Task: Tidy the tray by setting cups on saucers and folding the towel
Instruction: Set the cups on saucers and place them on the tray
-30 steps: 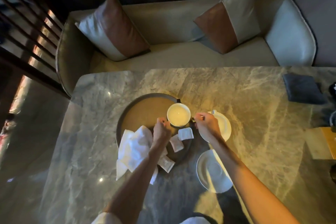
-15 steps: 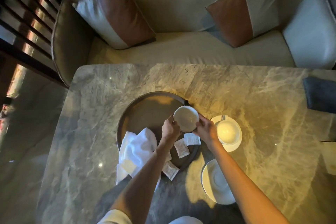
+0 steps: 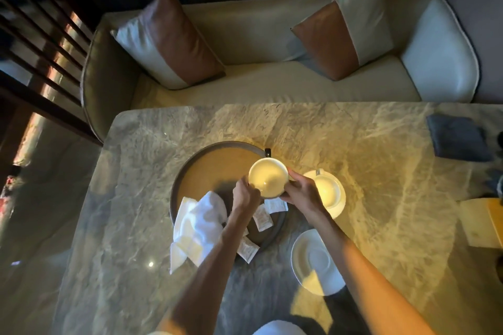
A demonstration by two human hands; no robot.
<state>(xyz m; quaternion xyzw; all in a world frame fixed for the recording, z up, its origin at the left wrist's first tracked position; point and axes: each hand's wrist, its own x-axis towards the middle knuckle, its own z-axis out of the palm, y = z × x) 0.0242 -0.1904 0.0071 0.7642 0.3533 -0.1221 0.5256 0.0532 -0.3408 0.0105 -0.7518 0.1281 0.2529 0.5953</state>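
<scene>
A white cup (image 3: 268, 180) is held upright above the right rim of the round dark tray (image 3: 190, 168). My left hand (image 3: 246, 194) grips its left side and my right hand (image 3: 300, 190) grips its right side. To the right, a second white cup (image 3: 326, 189) stands on a saucer (image 3: 339, 205) on the table. An empty saucer (image 3: 315, 261) lies nearer me, right of the tray. A crumpled white towel (image 3: 197, 228) hangs over the tray's near left rim.
Several small white sachets (image 3: 262, 220) lie in the tray near my wrists. The marble table (image 3: 381, 171) carries a folded dark cloth (image 3: 457, 137) at the far right and a tan box (image 3: 481, 221). A cream sofa (image 3: 272, 84) with two cushions stands behind.
My right hand left the cup on the right saucer and came to the tray's cup. Both hands now hold that cup, raised slightly above the tray.
</scene>
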